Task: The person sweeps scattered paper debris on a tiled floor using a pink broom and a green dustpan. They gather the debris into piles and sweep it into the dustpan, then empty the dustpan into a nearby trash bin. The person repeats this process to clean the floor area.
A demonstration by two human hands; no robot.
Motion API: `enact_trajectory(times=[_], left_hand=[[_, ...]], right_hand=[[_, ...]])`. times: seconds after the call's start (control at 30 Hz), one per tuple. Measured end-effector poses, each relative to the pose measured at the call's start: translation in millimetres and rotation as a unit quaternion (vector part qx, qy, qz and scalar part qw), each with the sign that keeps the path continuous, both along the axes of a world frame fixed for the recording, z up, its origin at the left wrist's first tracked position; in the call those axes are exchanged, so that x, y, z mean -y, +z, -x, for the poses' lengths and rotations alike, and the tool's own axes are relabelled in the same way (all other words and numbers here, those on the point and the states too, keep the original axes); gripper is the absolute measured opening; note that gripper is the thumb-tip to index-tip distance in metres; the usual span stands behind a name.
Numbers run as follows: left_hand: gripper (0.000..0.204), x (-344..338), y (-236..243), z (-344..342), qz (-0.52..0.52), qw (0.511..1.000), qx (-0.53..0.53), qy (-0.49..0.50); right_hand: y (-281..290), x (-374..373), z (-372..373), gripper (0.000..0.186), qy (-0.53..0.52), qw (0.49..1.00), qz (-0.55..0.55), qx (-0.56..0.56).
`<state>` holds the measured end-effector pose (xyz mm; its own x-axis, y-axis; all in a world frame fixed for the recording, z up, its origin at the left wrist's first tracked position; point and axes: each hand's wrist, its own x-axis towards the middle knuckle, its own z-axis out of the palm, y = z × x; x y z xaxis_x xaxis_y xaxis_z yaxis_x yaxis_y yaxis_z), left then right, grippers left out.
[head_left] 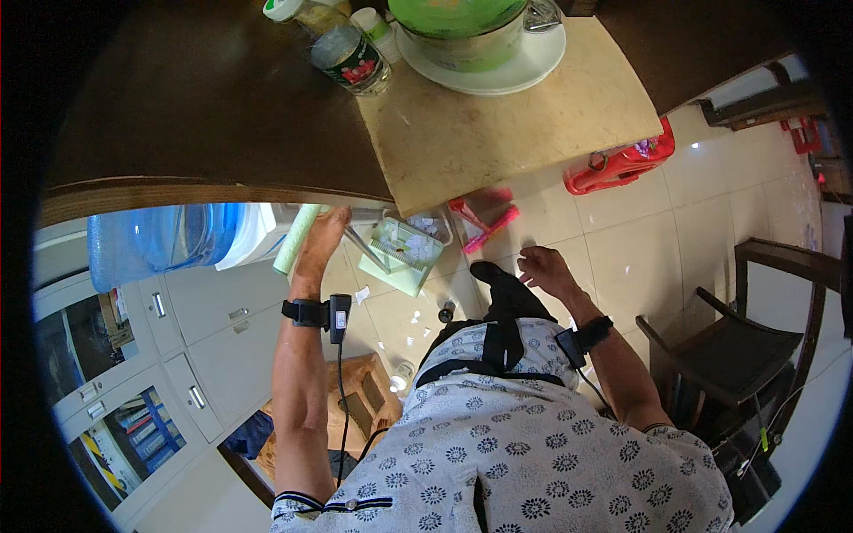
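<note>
My left hand [322,238] is closed at the left, below the dark table's edge. A metal pole [366,250] runs from it down to a pale green dustpan [404,277] with a toothed edge, so it appears to grip the dustpan's handle. A pale green tube [297,238] shows beside the wrist. White paper scraps [418,246] lie in or just behind the dustpan. To its right is a pink broom head [490,229], partly hidden by the board above. My right hand [548,272] hangs over the floor, fingers loosely bent and apart, holding nothing.
Small paper bits [410,340] dot the tiled floor. A wooden stool [369,391] and grey cabinets [227,311] stand left; a dark chair [724,342] is at right. Overhead, the table [204,107] carries a bottle [351,62] and a plate [484,84]. A red container [622,164] stands beyond.
</note>
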<state>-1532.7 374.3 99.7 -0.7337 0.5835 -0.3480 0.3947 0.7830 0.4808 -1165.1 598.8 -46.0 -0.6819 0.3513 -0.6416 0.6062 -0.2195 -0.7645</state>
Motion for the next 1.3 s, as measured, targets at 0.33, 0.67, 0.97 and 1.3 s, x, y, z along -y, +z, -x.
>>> enact_trajectory(times=[0.33,0.67,0.97,1.3], left_hand=[[0.053,-5,59,-28,-0.105,0.981,0.069,0.148],[0.048,11,46,-34,-0.139,0.965,0.053,0.215],[0.049,2,95,-43,-0.16,0.954,0.053,0.246],[0.039,20,64,-34,-0.198,0.95,0.08,0.23]], right_hand=[[-1,2,-2,0.044,0.006,1.0,0.014,-0.018],[7,-1,10,0.045,0.045,0.999,-0.012,-0.014],[1,2,7,0.044,0.047,0.998,-0.031,-0.009],[2,-6,15,0.04,0.074,0.997,-0.009,-0.02]])
